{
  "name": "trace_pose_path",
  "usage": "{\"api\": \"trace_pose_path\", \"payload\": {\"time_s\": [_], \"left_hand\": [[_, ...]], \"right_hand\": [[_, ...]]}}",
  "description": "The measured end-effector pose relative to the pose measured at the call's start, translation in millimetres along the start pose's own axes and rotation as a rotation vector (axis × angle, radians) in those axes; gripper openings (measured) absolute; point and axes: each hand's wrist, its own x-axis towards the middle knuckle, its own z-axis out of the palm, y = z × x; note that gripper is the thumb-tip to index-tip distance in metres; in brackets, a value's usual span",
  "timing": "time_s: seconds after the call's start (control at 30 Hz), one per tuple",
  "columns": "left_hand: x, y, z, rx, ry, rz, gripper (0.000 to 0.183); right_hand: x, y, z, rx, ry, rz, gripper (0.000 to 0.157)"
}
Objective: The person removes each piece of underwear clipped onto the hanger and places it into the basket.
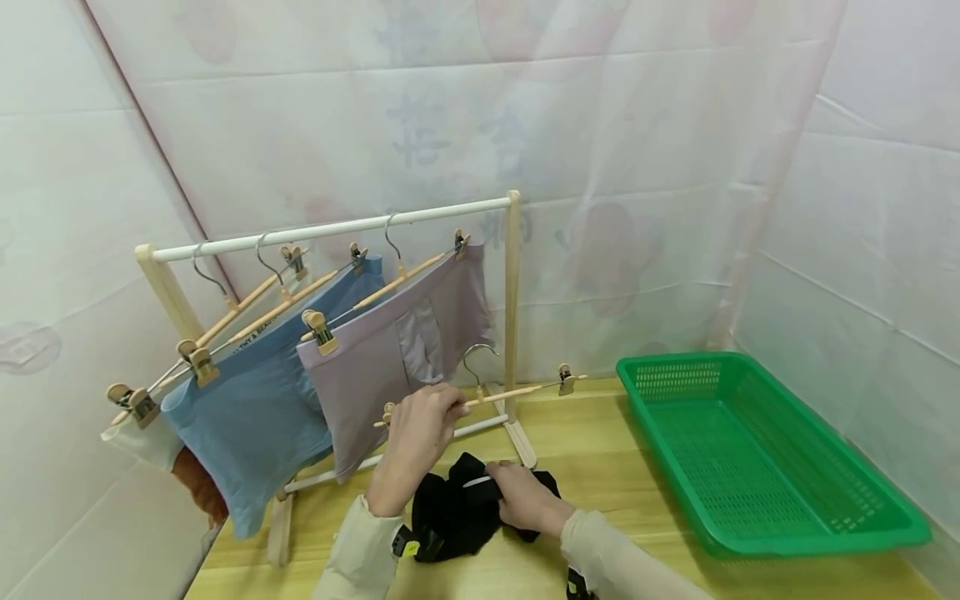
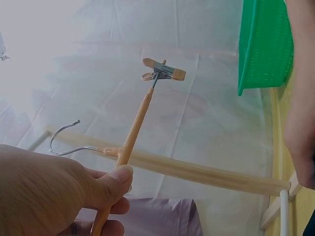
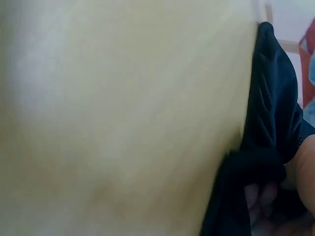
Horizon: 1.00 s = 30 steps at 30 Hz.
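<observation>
My left hand (image 1: pixel 420 427) grips a wooden clip hanger (image 1: pixel 519 392) by its bar, off the table in front of the rack. In the left wrist view the thumb and fingers pinch the hanger (image 2: pixel 136 125) below its metal hook, and one clip (image 2: pixel 165 71) at its end holds nothing. My right hand (image 1: pixel 525 496) pinches the edge of a crumpled black garment (image 1: pixel 453 521) on the table. A small white strip shows by the fingers. The right wrist view shows the black cloth (image 3: pixel 273 93) with fingertips partly hidden in it.
A wooden rack with a white top rail (image 1: pixel 337 226) stands at the left. On it hang lilac boxer briefs (image 1: pixel 367 375), blue boxer briefs (image 1: pixel 258 417) and a white-and-brown garment (image 1: pixel 198 483), clipped to hangers. A green plastic basket (image 1: pixel 671 471) sits at the right.
</observation>
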Motion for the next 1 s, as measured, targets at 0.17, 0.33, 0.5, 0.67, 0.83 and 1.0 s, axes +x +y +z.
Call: {"api": "trace_pose_path", "payload": {"time_s": [0.17,0.33,0.5,0.67,0.83,1.0], "left_hand": [[-0.9,-0.6,1.2,-0.003,0.002,-0.006,0.009],[-0.3,-2.6,2.4,0.007,0.019,-0.003,0.008],[1.1,-4.0,3.5,0.001,0.024,-0.008,0.006],[2.1,-4.6,3.9,-0.002,0.022,-0.009,0.006],[2.7,-4.6,4.0,-0.009,0.020,-0.003,0.007],[0.9,-4.6,4.3,-0.011,0.023,-0.005,0.007]], "right_hand": [[-5,5,-16.5,0.169,0.038,0.001,0.035],[-15,2,-45.4,0.320,0.088,0.008,0.038],[-29,-3,-77.1,0.396,0.128,0.045,0.037],[-48,-5,-103.8,0.449,0.162,0.060,0.034],[-69,-5,-134.5,0.463,0.139,0.061,0.035],[-93,6,-167.1,0.496,0.094,0.045,0.040]]}}
